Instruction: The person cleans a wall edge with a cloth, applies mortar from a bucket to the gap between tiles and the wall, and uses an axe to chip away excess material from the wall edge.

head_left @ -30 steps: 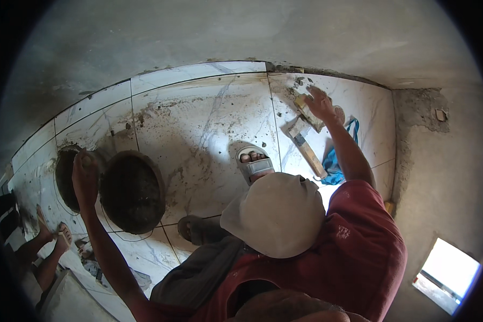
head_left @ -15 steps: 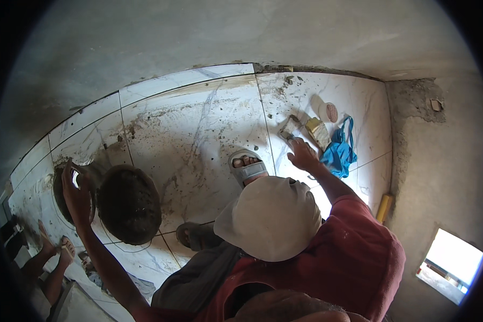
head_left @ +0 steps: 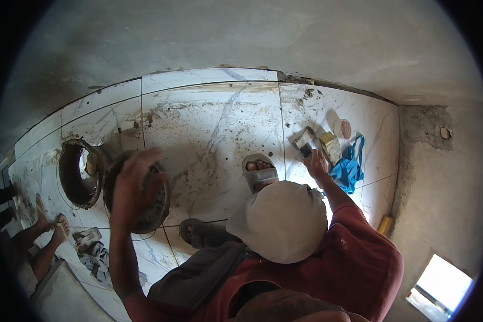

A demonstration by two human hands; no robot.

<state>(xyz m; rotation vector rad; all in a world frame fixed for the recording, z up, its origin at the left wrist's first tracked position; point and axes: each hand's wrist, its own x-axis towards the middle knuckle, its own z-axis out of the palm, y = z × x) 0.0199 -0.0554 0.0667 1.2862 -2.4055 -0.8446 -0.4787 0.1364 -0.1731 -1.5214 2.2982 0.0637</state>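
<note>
A grey plastered wall fills the upper part, its surface uneven and with some stains; below it lies a floor of large white tiles with grey veins, which have dark joints between them and carry much dirt and many small crumbs; a narrow row of tiles follows the wall's foot, and where it ends, a rough dark strip continues; the right wall is beige-grey, with a rough cement patch near the corner; lower, a rectangular window shines very white.
</note>
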